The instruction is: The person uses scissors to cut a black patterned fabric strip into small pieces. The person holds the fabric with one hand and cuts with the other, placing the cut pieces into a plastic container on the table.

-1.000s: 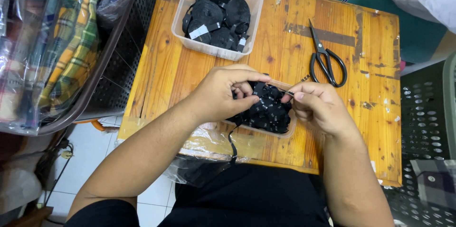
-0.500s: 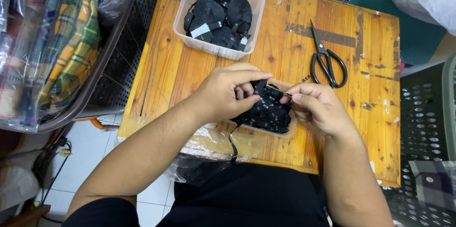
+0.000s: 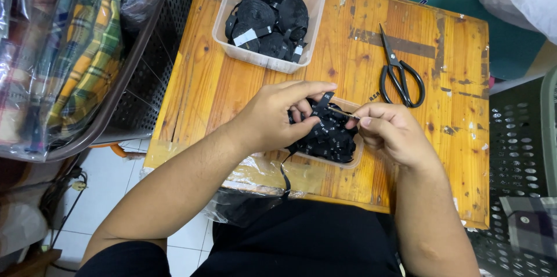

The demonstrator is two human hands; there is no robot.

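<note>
My left hand (image 3: 277, 116) and my right hand (image 3: 387, 132) meet over a small clear tub (image 3: 355, 160) heaped with black ribbon pieces (image 3: 331, 138) near the front of a wooden table (image 3: 348, 51). Left fingers pinch a short black ribbon strip (image 3: 322, 103) that sticks up. My right fingertips pinch a thin pale sliver at that strip's end; I cannot tell what it is. A black strand (image 3: 285, 174) hangs from the tub over the table's front edge.
A clear plastic box (image 3: 231, 22) of black ribbon rolls stands at the table's back left. Black scissors (image 3: 398, 74) lie at the right. A dark basket (image 3: 145, 62) with bagged plaid cloth stands left; a perforated crate (image 3: 516, 155) stands right. Clear plastic bags (image 3: 255, 172) drape the front edge.
Both hands stay over the tub. The fingers have shifted slightly, and a short ribbon end now stands up between the left fingers.
</note>
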